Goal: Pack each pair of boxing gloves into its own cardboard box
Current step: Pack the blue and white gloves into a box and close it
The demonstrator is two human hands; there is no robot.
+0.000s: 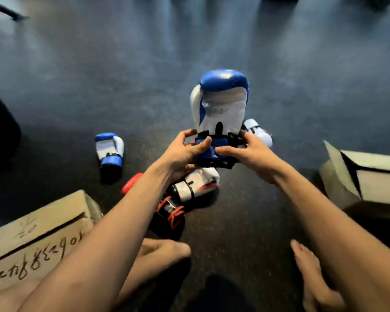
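person holds blue-and-white glove (221, 102) upright above the floor, left hand (185, 152) and right hand (248, 149) both curled round its cuff. its mate (109, 147) lies on the floor, left, well apart. box (38, 233) near left, another box (365, 176) right. step looks like gathering the blue pair; next likely needs fetching the mate, then choosing one box.

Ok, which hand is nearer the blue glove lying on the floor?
Left. The blue floor glove lies left of both; the left hand grips the raised glove at its cuff's near side, the right hand its far side.
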